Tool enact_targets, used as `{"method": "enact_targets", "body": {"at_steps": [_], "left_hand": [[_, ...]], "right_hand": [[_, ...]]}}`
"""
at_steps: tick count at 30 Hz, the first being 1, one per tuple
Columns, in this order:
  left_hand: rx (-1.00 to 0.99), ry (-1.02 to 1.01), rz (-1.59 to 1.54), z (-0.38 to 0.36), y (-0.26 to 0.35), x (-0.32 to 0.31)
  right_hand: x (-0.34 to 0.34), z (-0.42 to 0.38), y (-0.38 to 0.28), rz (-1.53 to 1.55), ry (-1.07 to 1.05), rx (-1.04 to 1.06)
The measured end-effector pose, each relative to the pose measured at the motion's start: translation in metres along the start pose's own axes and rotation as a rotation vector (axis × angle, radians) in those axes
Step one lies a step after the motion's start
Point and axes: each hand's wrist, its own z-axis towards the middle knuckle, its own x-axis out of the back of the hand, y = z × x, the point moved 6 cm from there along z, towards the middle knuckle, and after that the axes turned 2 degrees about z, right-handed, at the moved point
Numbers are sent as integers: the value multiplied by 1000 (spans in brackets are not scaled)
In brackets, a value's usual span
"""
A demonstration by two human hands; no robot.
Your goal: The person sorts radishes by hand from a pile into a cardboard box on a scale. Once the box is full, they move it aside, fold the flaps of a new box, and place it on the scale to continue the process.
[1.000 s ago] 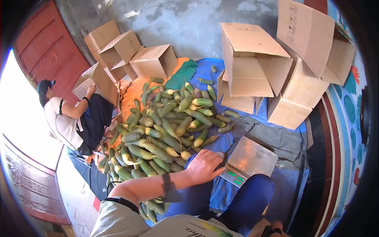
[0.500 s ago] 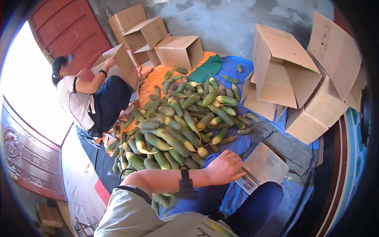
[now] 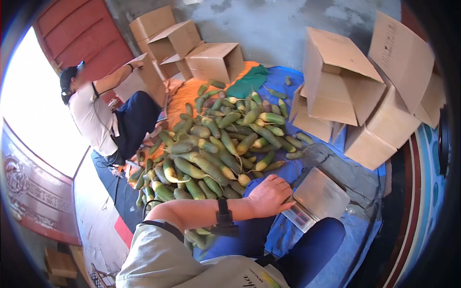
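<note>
My left hand [image 3: 270,196] rests palm down at my raised knee, fingers loosely bent and the thumb apart from them. No object shows in it. A dark band [image 3: 223,216] circles that wrist. Just beyond the fingertips lies a digital scale [image 3: 321,193] with a bare metal plate; the thumb points at its display [image 3: 298,218]. Left of and beyond the hand spreads a big heap of green radishes [image 3: 206,165], some with pale yellowish ends. My right hand is out of view.
Across the heap, a seated person [image 3: 91,105] reaches to a carton [image 3: 144,81]. Open cardboard boxes stand at the back [image 3: 216,62] and on the right [image 3: 343,77]. Blue [image 3: 283,81] and orange [image 3: 185,98] sheets cover the floor. A red door [image 3: 84,36] is at back left.
The other person's arm has stretched out and up along the carton, and their head has turned. My left hand has barely moved; the view has shifted slightly.
</note>
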Motion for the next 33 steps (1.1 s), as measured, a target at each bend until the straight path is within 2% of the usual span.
{"method": "enact_targets", "body": {"at_steps": [5, 10, 12, 13, 15, 17, 19, 21, 23, 25, 28, 30, 32, 33], "left_hand": [[-21, 24, -5, 6, 6, -6], [-34, 53, -4, 5, 10, -3], [-33, 88, 6, 3, 7, 3], [-40, 100, 8, 2, 7, 5], [-19, 97, 4, -2, 2, 7], [-9, 115, 4, -5, -3, 9], [20, 103, -25, -9, -7, 12], [37, 85, -31, -11, -10, 15], [39, 94, -46, -14, -13, 17], [39, 81, -29, -15, -15, 18], [44, 111, -41, -19, -20, 22], [93, 31, -80, -22, -28, 17], [112, 33, -88, -25, -35, 17], [118, 35, -106, -26, -38, 18]], "right_hand": [[20, -61, 23, 161, 19, -209], [88, -82, 35, 278, 95, -345], [179, -50, 37, 301, 930, -126], [257, -80, -5, 411, 1015, 37], [352, -96, -46, 541, 1155, 222], [426, -96, -82, 600, 1190, 355], [491, -102, -126, 571, 1161, 466], [545, -99, -164, 430, 1214, 523], [593, -93, -199, 451, 1273, 593], [639, -82, -230, 467, 1270, 637], [702, -78, -269, 317, 1446, 575], [738, -71, -291, 295, 1489, 574], [765, -75, -311, 169, 1780, 605], [778, -70, -322, 174, 1775, 626]]}}
